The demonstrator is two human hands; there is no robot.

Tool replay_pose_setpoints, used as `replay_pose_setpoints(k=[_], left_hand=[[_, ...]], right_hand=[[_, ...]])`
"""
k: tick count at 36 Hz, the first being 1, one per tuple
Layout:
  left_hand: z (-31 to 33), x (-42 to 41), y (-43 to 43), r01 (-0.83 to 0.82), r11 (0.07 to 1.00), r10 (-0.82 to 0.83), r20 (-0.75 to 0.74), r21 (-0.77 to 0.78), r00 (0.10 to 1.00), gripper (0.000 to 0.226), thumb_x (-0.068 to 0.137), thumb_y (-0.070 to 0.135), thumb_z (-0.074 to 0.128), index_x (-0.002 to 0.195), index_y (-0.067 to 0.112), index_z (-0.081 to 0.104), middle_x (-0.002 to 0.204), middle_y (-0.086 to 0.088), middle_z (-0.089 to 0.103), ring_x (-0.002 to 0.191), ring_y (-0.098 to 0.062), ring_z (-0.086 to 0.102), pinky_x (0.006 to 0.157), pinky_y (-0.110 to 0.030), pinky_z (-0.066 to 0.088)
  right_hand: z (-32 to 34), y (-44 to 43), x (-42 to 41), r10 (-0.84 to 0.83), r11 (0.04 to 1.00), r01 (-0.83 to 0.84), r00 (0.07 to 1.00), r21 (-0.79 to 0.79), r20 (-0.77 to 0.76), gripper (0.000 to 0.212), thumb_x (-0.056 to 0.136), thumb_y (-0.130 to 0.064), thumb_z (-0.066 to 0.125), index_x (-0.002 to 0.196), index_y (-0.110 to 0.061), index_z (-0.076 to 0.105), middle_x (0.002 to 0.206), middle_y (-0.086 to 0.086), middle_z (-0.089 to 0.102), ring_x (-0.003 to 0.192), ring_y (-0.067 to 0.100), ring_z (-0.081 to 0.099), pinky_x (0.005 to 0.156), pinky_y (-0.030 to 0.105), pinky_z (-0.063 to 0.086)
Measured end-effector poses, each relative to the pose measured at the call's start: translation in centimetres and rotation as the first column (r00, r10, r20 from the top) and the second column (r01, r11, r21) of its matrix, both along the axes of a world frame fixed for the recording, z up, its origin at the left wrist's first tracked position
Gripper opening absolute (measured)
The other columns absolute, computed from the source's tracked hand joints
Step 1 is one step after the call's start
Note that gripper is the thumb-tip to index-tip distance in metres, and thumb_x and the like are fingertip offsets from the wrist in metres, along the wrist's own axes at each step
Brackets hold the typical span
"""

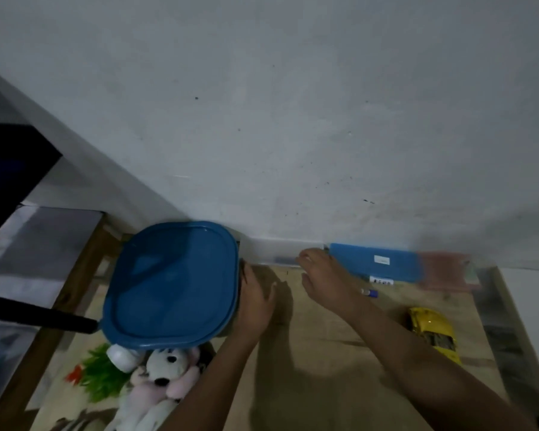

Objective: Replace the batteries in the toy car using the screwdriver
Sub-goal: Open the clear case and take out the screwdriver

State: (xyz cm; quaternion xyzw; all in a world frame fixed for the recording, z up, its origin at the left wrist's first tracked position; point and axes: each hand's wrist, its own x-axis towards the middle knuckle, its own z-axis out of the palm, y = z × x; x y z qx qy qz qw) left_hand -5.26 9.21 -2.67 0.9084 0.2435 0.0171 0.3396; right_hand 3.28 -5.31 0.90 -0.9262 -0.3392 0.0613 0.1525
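A yellow toy car (433,333) lies on the wooden table (324,353) at the right. My left hand (257,298) rests flat against the right side of a large container with a blue lid (171,283). My right hand (322,276) reaches toward the wall with its fingers apart, just left of a blue flat case (375,262) that leans at the table's back edge. It holds nothing that I can see. A small blue and white object (370,293) lies on the table close behind my right wrist. No screwdriver is visible.
A plush toy (165,377), a white bottle (123,357) and a green plastic plant (101,374) sit at the near left. A black rod (38,315) pokes in from the left. A pinkish blurred item (447,270) lies right of the blue case. The wall (293,119) stands directly behind.
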Motion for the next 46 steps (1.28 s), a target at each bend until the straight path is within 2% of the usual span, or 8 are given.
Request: replay_pose_setpoints(k=[14,18,23,31,35,38,42,46], left_hand=[[-1.6,1.2,2.8,-0.058,0.929,0.069,0.016,-0.367,0.998,0.079,0.093,0.03,0.054,0.149,0.015,0.0,0.157,-0.004,0.004,0.145,-0.018,0.003,0.115,-0.027,-0.001],[-2.8,1.6,3.2,-0.13,0.927,0.135,-0.01,-0.351,0.991,0.079,0.087,0.053,0.053,0.145,0.039,0.0,0.157,0.0,0.01,0.143,-0.019,0.012,0.118,-0.047,0.016],[-4.6,2.7,3.8,-0.224,0.843,0.241,-0.028,-0.489,0.97,0.084,0.069,0.078,0.053,0.136,0.06,0.006,0.153,0.006,0.024,0.139,-0.017,0.026,0.112,-0.05,0.029],[-5.1,3.0,3.5,-0.216,0.787,0.273,0.011,-0.578,0.962,0.084,0.069,0.074,0.058,0.14,0.047,0.022,0.147,0.003,0.035,0.135,-0.017,0.034,0.11,-0.049,0.033],[-2.6,3.3,2.8,-0.201,0.722,0.299,0.037,-0.662,0.953,0.071,0.081,0.038,0.069,0.138,0.036,0.027,0.138,0.008,0.038,0.129,-0.013,0.037,0.111,-0.042,0.033],[-2.3,3.7,2.6,-0.228,0.691,0.347,0.038,-0.686,0.937,0.067,0.085,0.022,0.066,0.141,0.024,0.029,0.134,0.004,0.04,0.126,-0.012,0.037,0.108,-0.033,0.032],[-2.1,3.7,2.6,-0.264,0.667,0.375,0.008,-0.697,0.927,0.067,0.085,0.02,0.067,0.142,0.02,0.031,0.141,-0.002,0.04,0.125,-0.01,0.037,0.105,-0.029,0.031],[-1.6,3.7,2.5,-0.267,0.625,0.395,0.002,-0.733,0.919,0.066,0.085,0.015,0.066,0.141,0.019,0.032,0.137,-0.002,0.042,0.121,-0.011,0.039,0.1,-0.027,0.034]], right_hand=[[-2.0,4.7,1.6,0.007,0.983,0.001,0.999,-0.185,0.039,0.042,0.091,-0.027,0.05,0.13,-0.011,0.048,0.133,0.01,0.049,0.123,0.029,0.045,0.1,0.039,0.036],[-2.2,4.4,2.3,0.086,0.986,-0.056,0.978,-0.158,0.19,0.036,0.08,-0.033,0.046,0.098,-0.008,0.067,0.096,0.009,0.068,0.085,0.025,0.066,0.072,0.032,0.054],[-2.7,4.2,2.2,0.136,0.983,-0.088,0.941,-0.163,0.311,0.039,0.067,-0.029,0.079,0.098,-0.01,0.067,0.095,0.007,0.068,0.084,0.023,0.066,0.071,0.033,0.056],[-3.8,3.7,2.3,0.102,0.985,-0.042,0.922,-0.164,0.373,0.034,0.082,-0.035,0.059,0.102,-0.009,0.067,0.1,0.007,0.069,0.091,0.023,0.066,0.082,0.033,0.054],[-3.9,3.6,2.5,0.076,0.993,-0.034,0.924,-0.117,0.374,0.044,0.088,-0.037,0.037,0.102,-0.008,0.067,0.1,0.008,0.069,0.092,0.022,0.066,0.085,0.032,0.053],[-3.6,3.6,2.7,0.086,0.994,-0.051,0.922,-0.1,0.378,0.043,0.088,-0.037,0.04,0.101,-0.007,0.068,0.098,0.008,0.07,0.091,0.022,0.067,0.084,0.032,0.053],[-4.2,3.5,2.5,0.099,0.992,-0.052,0.885,-0.114,0.454,0.04,0.076,-0.035,0.072,0.1,-0.004,0.069,0.097,0.011,0.072,0.09,0.023,0.069,0.082,0.034,0.054],[-4.3,3.4,2.6,0.15,0.985,-0.081,0.839,-0.153,0.524,0.041,0.078,-0.034,0.07,0.1,0.0,0.07,0.099,0.013,0.072,0.093,0.026,0.069,0.084,0.035,0.053]])
